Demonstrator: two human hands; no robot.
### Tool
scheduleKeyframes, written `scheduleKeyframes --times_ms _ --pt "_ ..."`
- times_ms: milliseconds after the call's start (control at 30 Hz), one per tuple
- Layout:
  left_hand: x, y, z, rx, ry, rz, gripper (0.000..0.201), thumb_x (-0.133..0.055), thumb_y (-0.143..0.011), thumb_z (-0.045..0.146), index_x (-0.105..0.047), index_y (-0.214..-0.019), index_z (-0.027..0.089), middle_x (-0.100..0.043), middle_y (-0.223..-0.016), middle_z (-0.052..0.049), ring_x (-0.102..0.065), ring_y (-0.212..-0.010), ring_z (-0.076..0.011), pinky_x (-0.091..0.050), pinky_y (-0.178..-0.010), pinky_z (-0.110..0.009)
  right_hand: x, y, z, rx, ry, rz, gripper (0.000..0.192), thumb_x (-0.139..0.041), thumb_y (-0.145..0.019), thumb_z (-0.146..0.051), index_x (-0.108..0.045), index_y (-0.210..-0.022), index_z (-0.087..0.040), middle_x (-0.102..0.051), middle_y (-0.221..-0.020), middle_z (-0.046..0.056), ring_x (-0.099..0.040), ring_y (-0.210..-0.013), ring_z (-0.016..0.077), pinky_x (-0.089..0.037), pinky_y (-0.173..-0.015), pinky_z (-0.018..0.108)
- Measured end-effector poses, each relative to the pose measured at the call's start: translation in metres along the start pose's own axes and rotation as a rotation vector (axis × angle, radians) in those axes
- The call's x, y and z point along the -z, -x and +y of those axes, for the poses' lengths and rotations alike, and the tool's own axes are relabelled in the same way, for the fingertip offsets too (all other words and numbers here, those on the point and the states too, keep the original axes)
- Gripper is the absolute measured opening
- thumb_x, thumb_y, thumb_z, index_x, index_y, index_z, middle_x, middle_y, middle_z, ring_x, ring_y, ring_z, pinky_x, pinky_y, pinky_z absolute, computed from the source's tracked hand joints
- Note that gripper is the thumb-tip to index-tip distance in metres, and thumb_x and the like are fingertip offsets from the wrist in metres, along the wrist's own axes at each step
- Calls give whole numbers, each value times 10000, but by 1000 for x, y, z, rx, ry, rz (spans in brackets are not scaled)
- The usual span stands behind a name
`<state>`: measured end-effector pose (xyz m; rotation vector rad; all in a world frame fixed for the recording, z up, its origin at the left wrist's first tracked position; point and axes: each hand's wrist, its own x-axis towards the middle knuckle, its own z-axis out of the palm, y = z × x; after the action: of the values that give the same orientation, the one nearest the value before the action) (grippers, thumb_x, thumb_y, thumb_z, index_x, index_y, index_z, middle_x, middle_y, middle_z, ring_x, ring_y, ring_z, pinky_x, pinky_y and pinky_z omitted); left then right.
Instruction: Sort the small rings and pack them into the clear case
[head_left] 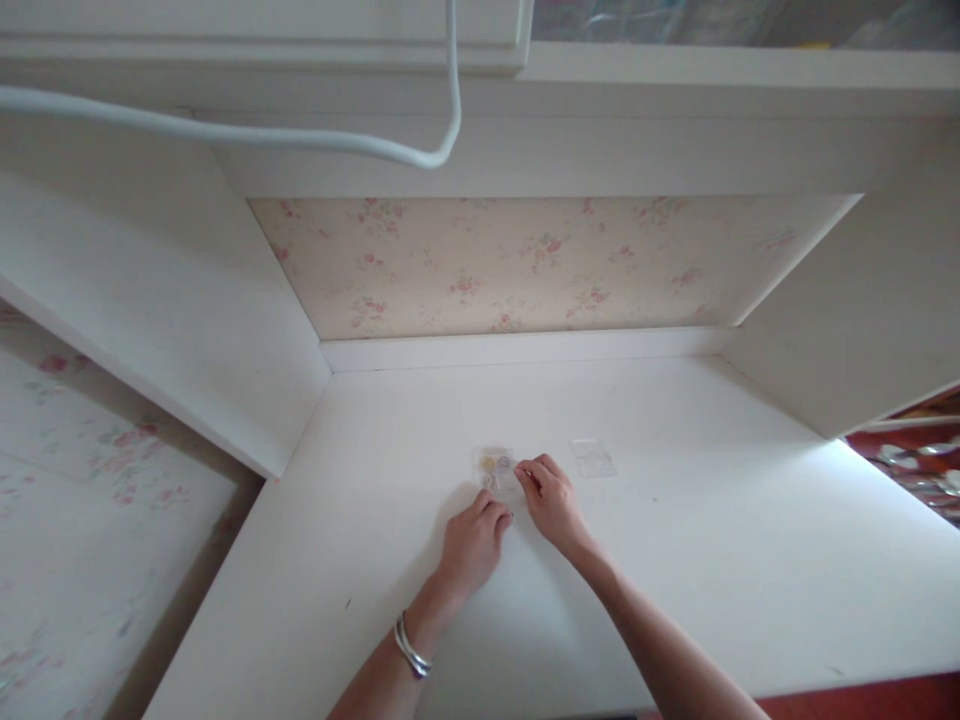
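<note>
A small clear plastic case [512,487] lies on the white tabletop, holding a few tiny round items. One item looks yellowish [488,464] and another greyish [504,463]; their kind is too small to make out. My left hand [474,545], with a silver bracelet on its wrist, rests at the case's near edge with curled fingers. Over the right side of the case, my right hand [553,503] has thumb and fingertips pinched together. Whatever either hand holds, if anything, is hidden. A flat clear plastic piece [594,458] lies just beyond the right hand.
The white tabletop [675,570] sits between a left side panel [187,300] and a right panel [840,290]. Floral wallpaper [540,265] covers the back. A white cable [300,137] hangs across the top left. Shiny objects [919,465] lie on red at the far right.
</note>
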<state>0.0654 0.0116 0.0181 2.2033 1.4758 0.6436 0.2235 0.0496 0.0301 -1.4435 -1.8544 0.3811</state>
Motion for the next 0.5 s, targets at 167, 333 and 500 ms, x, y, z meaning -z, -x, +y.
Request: scheduleKeyframes --times_ms 167,333,500 --pt "4 -2 -5 41 176 56 214 -414 -919 261 -605 -838 211 -584 -898 -19 -582 -790 -134 -440 -728 -241 -12 -23 2 -4 76 -22 233 -421 -920 -281 -639 -880 -210 -591 -844 37 -562 -758 142 -411 -707 258" --pt "4 -6 -12 75 305 78 188 -443 -905 274 -606 -849 198 -570 -888 -23 -577 -804 -133 -446 -735 -238 -14 -24 5 -58 84 -26 246 -425 -914 -289 -652 -862 -210 -590 -832 33 -567 -716 135 -404 -659 244" --pt "4 -8 -14 92 324 67 203 -443 -902 293 -613 -848 197 -567 -872 -25 -575 -767 -133 -447 -710 -246 -1 -1 2 -94 -11 8 252 -429 -917 -337 -644 -879 -212 -583 -813 21 -552 -667 120 -408 -632 229"
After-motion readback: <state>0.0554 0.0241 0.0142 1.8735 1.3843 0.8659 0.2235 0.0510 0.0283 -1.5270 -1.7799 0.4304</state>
